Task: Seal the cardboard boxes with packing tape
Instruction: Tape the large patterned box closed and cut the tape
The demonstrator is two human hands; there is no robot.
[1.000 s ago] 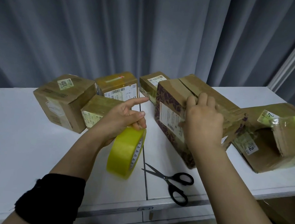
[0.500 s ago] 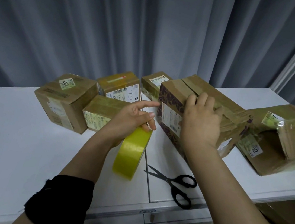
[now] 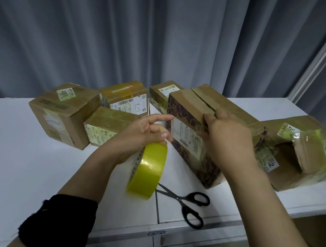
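A long cardboard box [image 3: 192, 108] with a dark patterned side lies on the white table [image 3: 13, 147], its top flaps meeting along a seam. My right hand [image 3: 227, 136] grips the box's near top edge, fingers curled over the flaps and thumb on the labelled side. My left hand [image 3: 142, 133] holds a yellow roll of packing tape [image 3: 148, 172] by its upper rim, just left of the box, with the index finger stretched toward the box. The roll hangs above the table.
Black scissors [image 3: 187, 203] lie near the table's front edge, below the roll. Several smaller taped boxes [image 3: 64, 112] stand at the back left. A larger torn box [image 3: 307, 152] lies on the right. A grey curtain hangs behind the table.
My right hand slid from lying flat on the box top to gripping its near edge. My left hand carried the tape roll slightly right and closer to the box.
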